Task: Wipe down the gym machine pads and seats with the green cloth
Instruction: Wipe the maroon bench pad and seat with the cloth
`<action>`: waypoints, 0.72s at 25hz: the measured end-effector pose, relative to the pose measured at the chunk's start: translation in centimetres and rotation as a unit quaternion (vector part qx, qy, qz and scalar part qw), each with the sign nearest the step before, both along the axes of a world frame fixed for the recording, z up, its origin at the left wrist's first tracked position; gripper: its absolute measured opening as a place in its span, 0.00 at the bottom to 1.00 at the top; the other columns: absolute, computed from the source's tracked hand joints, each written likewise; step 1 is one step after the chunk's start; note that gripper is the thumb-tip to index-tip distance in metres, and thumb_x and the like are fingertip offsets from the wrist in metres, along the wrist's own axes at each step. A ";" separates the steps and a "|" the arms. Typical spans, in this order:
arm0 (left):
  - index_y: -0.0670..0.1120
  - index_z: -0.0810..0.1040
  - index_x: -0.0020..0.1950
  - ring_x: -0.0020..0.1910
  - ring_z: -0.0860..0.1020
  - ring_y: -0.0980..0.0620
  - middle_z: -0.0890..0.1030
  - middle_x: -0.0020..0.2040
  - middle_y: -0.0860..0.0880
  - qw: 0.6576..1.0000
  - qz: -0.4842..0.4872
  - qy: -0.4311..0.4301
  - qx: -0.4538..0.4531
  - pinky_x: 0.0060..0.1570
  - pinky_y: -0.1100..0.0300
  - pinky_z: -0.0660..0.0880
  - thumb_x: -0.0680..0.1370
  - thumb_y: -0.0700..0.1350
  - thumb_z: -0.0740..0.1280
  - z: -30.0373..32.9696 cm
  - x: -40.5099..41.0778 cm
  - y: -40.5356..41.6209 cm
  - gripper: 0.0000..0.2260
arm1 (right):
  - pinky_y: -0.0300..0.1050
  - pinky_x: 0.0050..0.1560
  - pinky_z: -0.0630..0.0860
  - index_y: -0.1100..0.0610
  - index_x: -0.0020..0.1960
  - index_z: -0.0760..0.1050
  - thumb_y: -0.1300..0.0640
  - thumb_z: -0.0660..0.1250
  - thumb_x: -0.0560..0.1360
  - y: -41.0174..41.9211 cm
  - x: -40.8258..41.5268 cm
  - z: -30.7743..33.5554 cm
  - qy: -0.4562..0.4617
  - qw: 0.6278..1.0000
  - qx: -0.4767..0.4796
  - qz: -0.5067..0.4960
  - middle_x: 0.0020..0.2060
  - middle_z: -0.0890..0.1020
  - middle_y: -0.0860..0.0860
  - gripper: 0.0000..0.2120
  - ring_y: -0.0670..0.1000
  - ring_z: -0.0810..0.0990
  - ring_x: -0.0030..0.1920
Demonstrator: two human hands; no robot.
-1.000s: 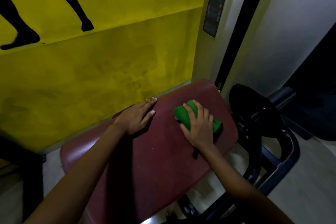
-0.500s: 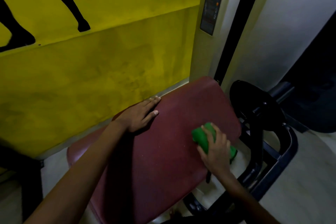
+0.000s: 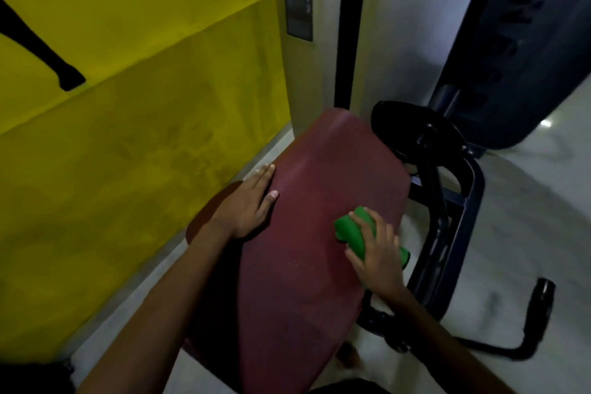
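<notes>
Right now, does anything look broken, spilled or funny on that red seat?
Nothing stands out. The red pad looks whole, with no tear or spill showing. The left hand rests flat on its far edge, and the right hand holds the green cloth near its right edge.

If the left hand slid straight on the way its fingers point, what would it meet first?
Probably the cream pillar at the wall's end: the left hand lies flat on the maroon pad's wall-side edge, fingers aimed there. Depth is unclear.
</notes>
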State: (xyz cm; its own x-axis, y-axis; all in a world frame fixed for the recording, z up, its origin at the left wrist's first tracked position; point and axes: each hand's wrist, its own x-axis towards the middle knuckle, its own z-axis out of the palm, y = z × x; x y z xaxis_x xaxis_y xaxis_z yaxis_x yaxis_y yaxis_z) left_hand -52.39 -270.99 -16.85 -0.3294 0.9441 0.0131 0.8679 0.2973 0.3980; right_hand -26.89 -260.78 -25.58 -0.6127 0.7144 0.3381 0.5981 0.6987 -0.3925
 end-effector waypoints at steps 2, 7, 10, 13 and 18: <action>0.44 0.50 0.78 0.77 0.51 0.51 0.53 0.78 0.46 1.000 -0.009 0.001 -0.006 0.73 0.61 0.48 0.77 0.59 0.46 0.0 0.0 -0.1 0.32 | 0.57 0.52 0.71 0.50 0.69 0.65 0.41 0.57 0.70 1.1 -1.0 0.7 -0.005 0.998 -0.040 -0.055 0.66 0.69 0.55 0.30 0.59 0.72 0.57; 0.43 0.54 0.78 0.76 0.50 0.54 0.53 0.78 0.47 0.998 -0.057 0.005 0.033 0.72 0.61 0.47 0.79 0.55 0.47 -0.3 -0.3 0.3 0.29 | 0.55 0.56 0.67 0.51 0.71 0.64 0.44 0.61 0.73 -1.8 -5.2 3.5 -0.007 0.983 -0.085 -0.160 0.69 0.66 0.55 0.28 0.58 0.68 0.60; 0.46 0.58 0.77 0.74 0.49 0.57 0.55 0.78 0.49 0.994 -0.095 0.005 0.054 0.72 0.58 0.48 0.80 0.52 0.49 -0.3 -0.6 0.4 0.26 | 0.52 0.47 0.71 0.47 0.69 0.64 0.41 0.58 0.68 -4.1 -4.0 2.2 -0.016 0.999 0.029 0.011 0.68 0.70 0.54 0.31 0.57 0.73 0.53; 0.46 0.58 0.77 0.75 0.49 0.57 0.54 0.77 0.51 0.993 -0.100 -0.004 0.060 0.72 0.60 0.46 0.80 0.52 0.49 -0.4 -0.7 0.3 0.25 | 0.55 0.51 0.70 0.49 0.69 0.66 0.42 0.60 0.70 0.7 -4.9 3.7 -0.012 0.996 -0.043 -0.075 0.67 0.69 0.55 0.28 0.60 0.72 0.56; 0.46 0.59 0.76 0.75 0.50 0.58 0.53 0.74 0.57 0.991 -0.106 -0.018 0.077 0.70 0.68 0.45 0.80 0.53 0.49 -0.6 -0.9 0.4 0.25 | 0.52 0.50 0.70 0.48 0.70 0.65 0.41 0.57 0.69 -3.6 -6.3 4.0 -0.012 0.999 0.002 -0.043 0.68 0.68 0.55 0.31 0.57 0.71 0.55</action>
